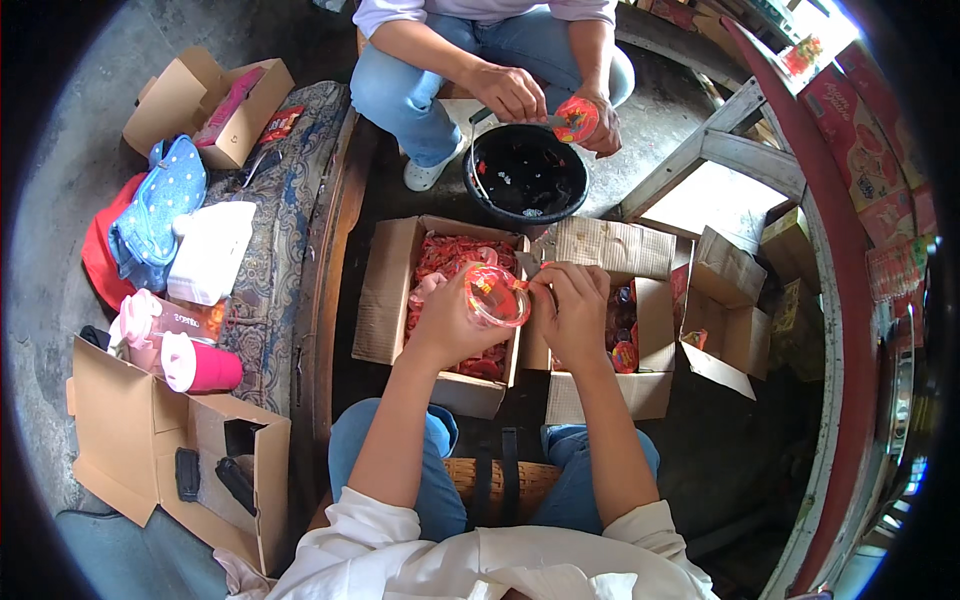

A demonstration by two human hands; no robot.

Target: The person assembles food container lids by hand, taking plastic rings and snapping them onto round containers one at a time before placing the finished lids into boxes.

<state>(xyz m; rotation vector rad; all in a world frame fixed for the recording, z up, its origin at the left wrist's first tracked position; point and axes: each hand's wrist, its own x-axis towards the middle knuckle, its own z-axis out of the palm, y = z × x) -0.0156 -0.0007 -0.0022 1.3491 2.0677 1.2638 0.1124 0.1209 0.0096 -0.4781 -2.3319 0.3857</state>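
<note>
In my left hand (443, 318) is a clear plastic cup (494, 299) with a red printed rim or film, its round end facing up. My right hand (574, 312) is closed around a small knife (528, 264), whose blade points up and left. Its fingertips are pinched at the cup's right edge, touching the red film there. Most of the knife's handle is hidden by my fingers. Beneath my left hand stands an open cardboard box (378, 290) full of red plastic scraps (450, 252). Another open box (655, 312), under my right hand, contains red-lidded cups (624, 356).
Opposite me, a seated person's hands (512, 94) hold a knife and a red-printed cup (576, 118) over a black bucket (574, 196). A patterned bench (275, 250) with bags and a pink tumbler (212, 367) is left. An opened carton (745, 340) and a white frame (745, 160) are right.
</note>
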